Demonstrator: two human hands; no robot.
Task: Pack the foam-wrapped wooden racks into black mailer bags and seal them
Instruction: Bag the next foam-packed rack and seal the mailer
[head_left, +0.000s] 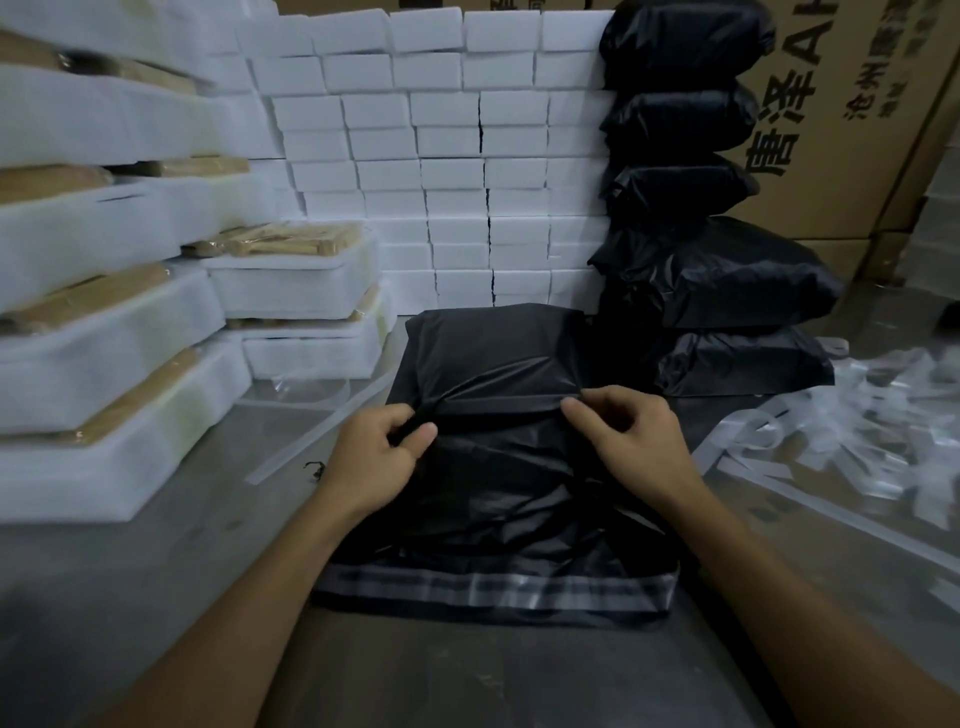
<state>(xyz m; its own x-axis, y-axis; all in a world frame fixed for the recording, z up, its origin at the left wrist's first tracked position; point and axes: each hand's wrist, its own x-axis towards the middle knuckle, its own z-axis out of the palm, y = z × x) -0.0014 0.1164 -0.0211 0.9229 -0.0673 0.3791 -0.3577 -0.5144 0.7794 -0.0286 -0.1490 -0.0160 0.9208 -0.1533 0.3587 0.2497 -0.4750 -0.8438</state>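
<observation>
Both hands' grip (376, 452) (623, 436) pinching black mailer bag (493, 364) on grey table (156, 519), foam-wrapped racks (104, 338) stacked left.

cardboard boxes (852, 130), clear plastic strips (857, 431), grey table (130, 561)

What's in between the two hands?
In the head view, only the black mailer bag lies between the left hand and the right hand. Each hand pinches its crinkled plastic along a fold, with nothing else on that stretch.
</observation>
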